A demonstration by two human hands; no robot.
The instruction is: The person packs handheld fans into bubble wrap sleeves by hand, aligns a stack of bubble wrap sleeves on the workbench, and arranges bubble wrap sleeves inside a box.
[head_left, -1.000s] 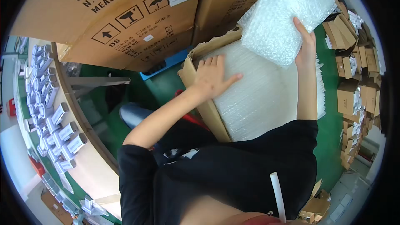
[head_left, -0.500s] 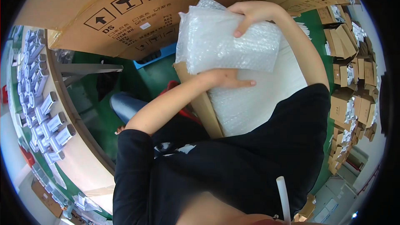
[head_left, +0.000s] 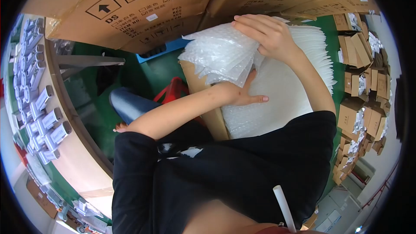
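Note:
Several sheets of bubble wrap (head_left: pixel 225 52) lie bunched over the left part of an open cardboard box (head_left: pixel 212 117). My left hand (head_left: pixel 242 92) is beneath their lower edge, thumb stretched to the right and fingers apart, partly hidden by the wrap. From above, my right hand (head_left: pixel 271 37) lies across the upper right of the bunch, its fingers pointing left and pressed together on the wrap. Under both hands a large stack of white foam or bubble sheets (head_left: pixel 281 91) fills the box, its layered edges fanned at the right.
Large printed cartons (head_left: pixel 130 13) stand along the top. At the left is a table (head_left: pixel 82 160) with several grey-white parts (head_left: pixel 43 125). A blue tray (head_left: pixel 160 52) sits on the green floor. Open small boxes (head_left: pixel 355 117) are piled at the right.
The bubble wrap has come from the upper right to the left side of the box and is now folded and bunched. My right hand has moved left with it; my left hand is now under its edge.

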